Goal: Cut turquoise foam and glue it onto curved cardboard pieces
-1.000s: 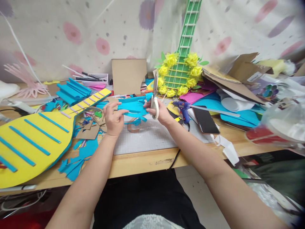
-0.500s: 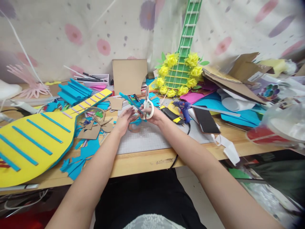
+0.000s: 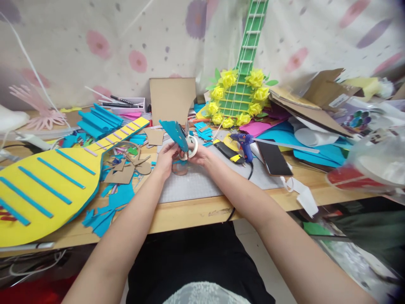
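Note:
Over the grey cutting mat (image 3: 190, 185), my left hand (image 3: 167, 159) is closed on a piece of blue paper (image 3: 174, 133), which slants up and to the left with its broad face toward me. My right hand (image 3: 199, 155) grips scissors with white handles (image 3: 192, 147), their blades pointing up and away close against the paper. Parts of the blades are hidden behind the paper. Just below my hands, a roll of clear tape (image 3: 179, 169) lies on the mat.
A yellow paper guitar shape (image 3: 47, 185) and blue scraps (image 3: 122, 196) lie to the left. A green guitar model (image 3: 238, 95) with yellow flowers stands behind. On the right are a utility knife (image 3: 229, 152), blue glue gun (image 3: 245, 145), phone (image 3: 274, 158) and plastic-wrapped bucket (image 3: 363, 173).
The blue paper has turned from a thin edge to its broad face. My left fingers, spread before, have closed on it. The scissors have shifted slightly left and lower.

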Action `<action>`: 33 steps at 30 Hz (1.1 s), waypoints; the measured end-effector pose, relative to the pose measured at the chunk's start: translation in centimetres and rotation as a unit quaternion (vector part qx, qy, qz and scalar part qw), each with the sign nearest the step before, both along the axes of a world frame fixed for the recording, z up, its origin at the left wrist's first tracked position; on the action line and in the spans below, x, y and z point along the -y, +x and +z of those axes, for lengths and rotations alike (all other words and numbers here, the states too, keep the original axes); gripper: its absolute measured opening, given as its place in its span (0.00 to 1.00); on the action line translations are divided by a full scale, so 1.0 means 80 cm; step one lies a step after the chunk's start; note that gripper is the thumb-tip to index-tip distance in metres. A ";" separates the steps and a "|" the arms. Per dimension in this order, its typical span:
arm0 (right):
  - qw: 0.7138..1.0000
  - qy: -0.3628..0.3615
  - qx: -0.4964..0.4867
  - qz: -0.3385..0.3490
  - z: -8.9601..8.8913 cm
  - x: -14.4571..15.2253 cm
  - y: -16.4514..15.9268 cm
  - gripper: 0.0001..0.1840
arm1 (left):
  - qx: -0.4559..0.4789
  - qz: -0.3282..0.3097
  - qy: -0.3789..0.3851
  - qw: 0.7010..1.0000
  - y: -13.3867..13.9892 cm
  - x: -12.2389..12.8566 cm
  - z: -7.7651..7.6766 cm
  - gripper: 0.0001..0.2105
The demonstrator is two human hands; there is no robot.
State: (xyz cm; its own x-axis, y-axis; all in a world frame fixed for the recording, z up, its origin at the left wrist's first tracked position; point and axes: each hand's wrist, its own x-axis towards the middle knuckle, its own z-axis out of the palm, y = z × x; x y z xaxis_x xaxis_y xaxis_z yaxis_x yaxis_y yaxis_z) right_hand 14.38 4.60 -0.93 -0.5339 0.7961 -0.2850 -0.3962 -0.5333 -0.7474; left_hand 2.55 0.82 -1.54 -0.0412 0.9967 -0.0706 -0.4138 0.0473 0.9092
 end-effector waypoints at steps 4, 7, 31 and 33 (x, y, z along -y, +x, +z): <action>0.996 0.063 0.059 0.005 0.005 0.000 0.013 0.12 | 0.001 0.023 -0.010 1.000 -0.010 -0.005 0.011 0.09; 0.987 0.102 0.119 -0.032 0.012 0.000 0.041 0.14 | -0.039 0.031 -0.027 0.998 -0.030 -0.011 0.023 0.10; 0.730 0.347 0.458 0.370 0.081 0.004 0.117 0.29 | -0.418 -0.213 0.038 0.882 -0.074 -0.047 0.088 0.06; 0.733 0.360 0.444 0.369 0.080 0.004 0.120 0.28 | -0.401 -0.230 0.036 0.886 -0.073 -0.048 0.084 0.06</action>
